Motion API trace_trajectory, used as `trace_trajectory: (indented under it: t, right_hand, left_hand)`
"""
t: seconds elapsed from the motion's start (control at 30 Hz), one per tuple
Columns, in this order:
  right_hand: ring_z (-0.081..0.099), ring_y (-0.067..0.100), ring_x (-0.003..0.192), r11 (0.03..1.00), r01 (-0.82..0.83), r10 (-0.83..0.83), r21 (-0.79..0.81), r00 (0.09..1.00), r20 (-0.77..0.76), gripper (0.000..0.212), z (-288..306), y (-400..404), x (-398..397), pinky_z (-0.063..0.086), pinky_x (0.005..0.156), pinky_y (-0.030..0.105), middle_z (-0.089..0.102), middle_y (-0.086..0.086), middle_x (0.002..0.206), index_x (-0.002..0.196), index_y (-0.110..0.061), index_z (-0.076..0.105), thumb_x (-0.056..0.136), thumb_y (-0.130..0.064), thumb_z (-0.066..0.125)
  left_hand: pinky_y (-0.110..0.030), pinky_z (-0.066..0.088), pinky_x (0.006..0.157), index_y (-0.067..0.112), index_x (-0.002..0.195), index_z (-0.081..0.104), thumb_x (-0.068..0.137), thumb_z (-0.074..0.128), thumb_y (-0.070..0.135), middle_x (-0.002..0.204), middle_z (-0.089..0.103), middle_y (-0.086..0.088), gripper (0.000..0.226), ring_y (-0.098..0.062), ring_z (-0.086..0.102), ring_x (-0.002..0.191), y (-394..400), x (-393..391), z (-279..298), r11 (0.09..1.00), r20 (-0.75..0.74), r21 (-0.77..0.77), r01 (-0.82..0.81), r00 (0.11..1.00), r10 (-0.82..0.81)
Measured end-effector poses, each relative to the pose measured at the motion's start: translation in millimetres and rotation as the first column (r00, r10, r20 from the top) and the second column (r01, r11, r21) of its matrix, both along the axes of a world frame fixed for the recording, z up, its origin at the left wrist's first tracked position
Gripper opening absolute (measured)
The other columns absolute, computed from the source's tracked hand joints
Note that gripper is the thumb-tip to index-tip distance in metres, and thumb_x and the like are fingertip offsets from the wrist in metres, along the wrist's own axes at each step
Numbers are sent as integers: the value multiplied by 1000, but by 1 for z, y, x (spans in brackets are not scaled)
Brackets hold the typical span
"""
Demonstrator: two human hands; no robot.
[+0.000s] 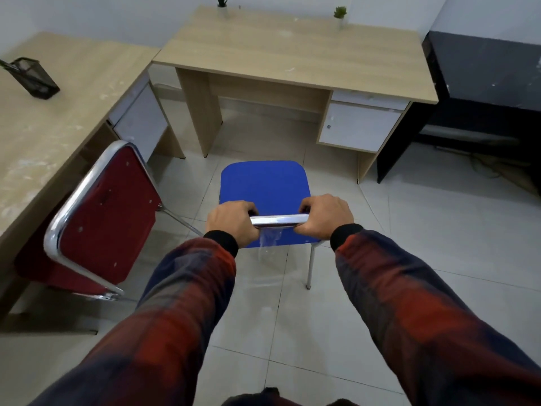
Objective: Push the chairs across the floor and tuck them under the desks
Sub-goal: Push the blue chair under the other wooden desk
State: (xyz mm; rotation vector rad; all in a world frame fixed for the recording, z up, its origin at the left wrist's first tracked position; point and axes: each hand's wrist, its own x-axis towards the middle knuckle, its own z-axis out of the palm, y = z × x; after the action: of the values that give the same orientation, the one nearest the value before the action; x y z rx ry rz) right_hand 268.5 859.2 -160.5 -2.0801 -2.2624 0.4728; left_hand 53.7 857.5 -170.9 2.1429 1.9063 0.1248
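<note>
Head view shows both hands closed around the chrome top rail (279, 221) of the blue chair (263, 189), left hand (232, 222) and right hand (325, 215) at its two ends. The chair stands on the tiled floor (424, 218), short of the middle desk (292, 54) and facing its open knee space. Pushed crooked, a leg could catch the desk's side panel (202, 112) or drawer unit (360, 127). The seat lies ahead of the grip.

Left hand (232, 222) and right hand (325, 215) fisted, knuckles up, arms outstretched.
</note>
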Motion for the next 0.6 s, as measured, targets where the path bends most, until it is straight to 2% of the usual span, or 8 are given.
trace_trajectory:
  t: [0.3,0.47,0.6]
  right_hand:
    - [61,16,75,999,-25,26,32,999,-32,34,-8,28,-4,52,69,28,69,-9,83,96,-28,71,71,-52,70]
    - [61,14,73,999,-52,52,2,998,-23,33,-3,53,22,54,70,30,69,-10,80,92,-27,71,70,-51,72]
    - [61,14,72,998,-61,61,4,998,-13,32,-4,83,48,52,66,29,68,-11,79,90,-28,71,69,-51,72]
  left_hand:
    - [-21,36,51,34,93,66,78,66,45,85,67,15,19,-8,54,68,33,-8,-3,1000,-6,0,4,1000,-4]
    - [-25,41,57,33,97,67,78,64,43,83,66,13,22,-12,56,71,49,23,-5,999,-34,-20,-33,999,32]
    - [-25,41,56,31,97,67,78,64,40,81,65,12,22,-12,56,71,70,51,-6,998,-30,-32,-49,998,48]
